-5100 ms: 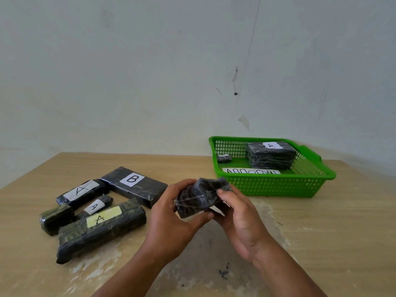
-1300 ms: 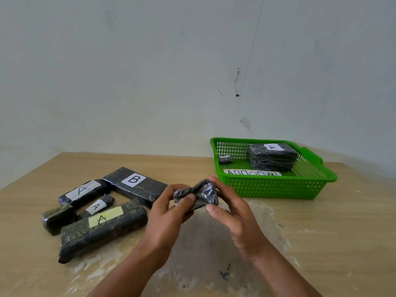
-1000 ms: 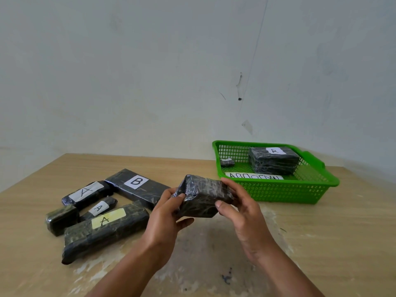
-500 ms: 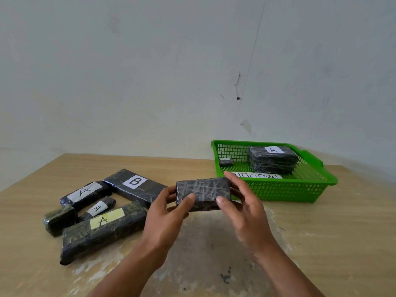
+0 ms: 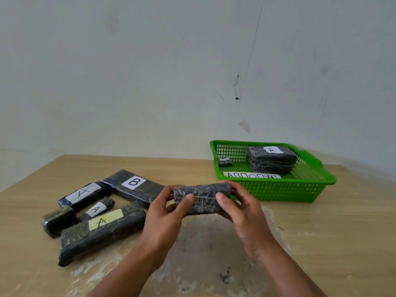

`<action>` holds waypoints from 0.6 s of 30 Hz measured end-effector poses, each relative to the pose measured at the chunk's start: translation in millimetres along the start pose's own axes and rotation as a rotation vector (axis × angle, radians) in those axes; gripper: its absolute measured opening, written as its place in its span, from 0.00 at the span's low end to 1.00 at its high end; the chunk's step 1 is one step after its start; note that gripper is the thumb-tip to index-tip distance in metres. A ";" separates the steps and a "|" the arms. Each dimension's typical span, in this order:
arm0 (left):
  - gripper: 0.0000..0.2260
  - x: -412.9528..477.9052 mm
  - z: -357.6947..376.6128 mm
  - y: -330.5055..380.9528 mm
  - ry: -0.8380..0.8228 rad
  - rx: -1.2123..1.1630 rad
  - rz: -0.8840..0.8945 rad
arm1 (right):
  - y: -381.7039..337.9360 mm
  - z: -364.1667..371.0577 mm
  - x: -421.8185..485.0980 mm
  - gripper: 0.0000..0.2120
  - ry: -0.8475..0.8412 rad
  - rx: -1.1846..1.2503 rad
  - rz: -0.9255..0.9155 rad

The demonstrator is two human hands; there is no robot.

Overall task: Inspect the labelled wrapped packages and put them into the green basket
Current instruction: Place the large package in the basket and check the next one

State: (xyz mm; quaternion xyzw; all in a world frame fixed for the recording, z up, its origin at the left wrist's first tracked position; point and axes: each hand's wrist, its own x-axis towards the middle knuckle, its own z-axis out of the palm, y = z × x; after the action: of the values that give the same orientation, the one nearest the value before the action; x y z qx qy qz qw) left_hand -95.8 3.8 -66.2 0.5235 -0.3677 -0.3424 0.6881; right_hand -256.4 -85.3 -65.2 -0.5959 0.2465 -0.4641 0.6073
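Head view: both hands firmly around wrapped package, green basket beyond, five packages leftward.

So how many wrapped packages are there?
8. Five on the table, left: B, wide A, small A, long A, one showing no label. Left hand and right hand hold another. Two in the basket: big A, tiny one. More may hide behind.

Table, seen from its near edge. Far right: basket, containing a large package at the back right, a small package at the back left, and a paper strip along its near wall. Left: package cluster lying on the table. Centre: held package above the table, just before the basket, between the left hand and the right hand.
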 end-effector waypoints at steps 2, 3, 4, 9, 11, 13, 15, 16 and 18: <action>0.10 -0.1 0.0 -0.2 -0.010 -0.008 0.006 | 0.3 0.1 0.9 0.12 0.030 -0.022 0.009; 0.13 -0.3 -0.5 -0.4 -0.016 -0.012 0.007 | 0.5 -0.1 1.1 0.11 0.026 -0.024 0.010; 0.15 -0.2 -0.5 -0.1 -0.017 -0.016 0.005 | 0.9 -0.6 1.1 0.11 0.013 -0.023 0.002; 0.10 -0.3 0.2 0.0 -0.004 0.028 0.025 | 0.4 -1.8 -0.8 0.13 -0.024 -0.006 -0.031; 0.08 -0.8 -0.9 -0.1 -0.014 0.016 0.008 | 2.9 -3.6 0.4 0.11 -0.004 -0.024 -0.052; 0.10 -0.1 -2.3 -0.4 -0.026 0.016 0.015 | 5.0 -5.4 1.5 0.12 0.004 -0.040 -0.092; 0.10 -0.5 -1.6 1.8 -0.038 -0.009 0.025 | 6.5 -6.8 2.0 0.13 -0.008 -0.030 -0.119; 0.11 -0.9 -1.2 3.0 -0.043 -0.019 0.032 | 8.2 -7.4 2.6 0.14 -0.017 -0.028 -0.131; 0.12 -0.4 -1.0 2.5 -0.028 -0.013 0.047 | 11.1 -8.1 3.1 0.16 -0.024 -0.026 -0.141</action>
State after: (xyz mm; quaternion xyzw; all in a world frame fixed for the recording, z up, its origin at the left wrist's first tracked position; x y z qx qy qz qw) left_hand -94.9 5.1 -64.0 0.5055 -0.3871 -0.3358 0.6942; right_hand -258.9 -93.5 -76.4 -0.6253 0.2027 -0.4952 0.5680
